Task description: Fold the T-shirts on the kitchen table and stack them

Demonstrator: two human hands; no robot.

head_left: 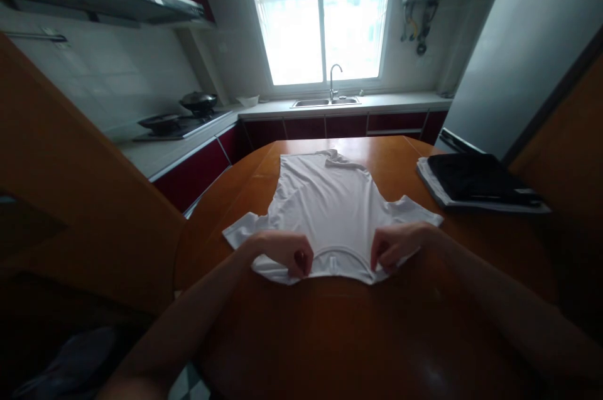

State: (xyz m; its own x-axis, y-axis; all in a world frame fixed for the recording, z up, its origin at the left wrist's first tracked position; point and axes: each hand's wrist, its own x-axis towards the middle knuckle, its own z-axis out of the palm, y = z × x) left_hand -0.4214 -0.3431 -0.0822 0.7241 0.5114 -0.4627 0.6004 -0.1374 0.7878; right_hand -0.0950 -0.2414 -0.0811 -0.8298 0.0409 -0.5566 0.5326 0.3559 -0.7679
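Observation:
A white T-shirt (pixel 325 205) lies spread flat on the round wooden table (pixel 377 324), its collar toward me and its hem toward the window. My left hand (pixel 282 252) pinches the shirt's shoulder just left of the collar. My right hand (pixel 396 246) pinches the shoulder just right of the collar. Both hands have their fingers curled closed on the cloth. The short sleeves stick out to either side of my hands.
A stack of folded clothes, dark on top of white (pixel 475 183), sits at the table's right side. Behind the table run a counter with a sink (pixel 325 100) under the window and a stove with pans (pixel 183 117) at left. A refrigerator (pixel 518 54) stands at right.

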